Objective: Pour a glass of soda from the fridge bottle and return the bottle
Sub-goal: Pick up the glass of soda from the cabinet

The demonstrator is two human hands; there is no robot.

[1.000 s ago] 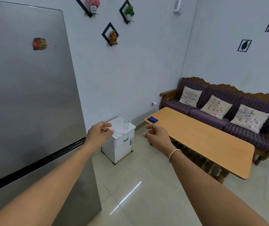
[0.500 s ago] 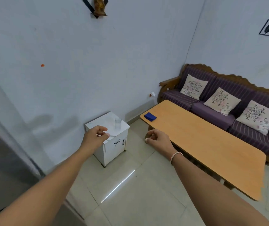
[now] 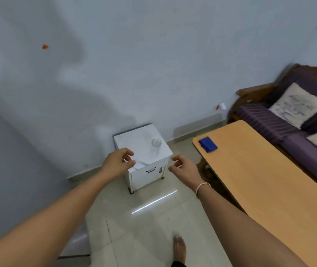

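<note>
An empty clear glass (image 3: 156, 145) stands upright on a small white cabinet (image 3: 134, 139) against the wall. My left hand (image 3: 118, 162) reaches out in front of the cabinet's near left corner, fingers loosely curled and holding nothing. At the same height my right hand (image 3: 184, 167) hovers just right of the cabinet, fingers apart and holding nothing. The grey side of the fridge (image 3: 5, 170) fills the left edge. No soda bottle is in view.
A long wooden table (image 3: 269, 180) with a blue folded cloth (image 3: 208, 144) stands at right, a purple sofa (image 3: 265, 120) with cushions behind it. Pale floor tiles (image 3: 144, 224) lie between me and the cabinet. My bare foot (image 3: 179, 247) shows at the bottom.
The view has swung right and down, away from the fridge front toward the white cabinet. The cabinet and glass are closer. Both hands stay extended and have opened a little.
</note>
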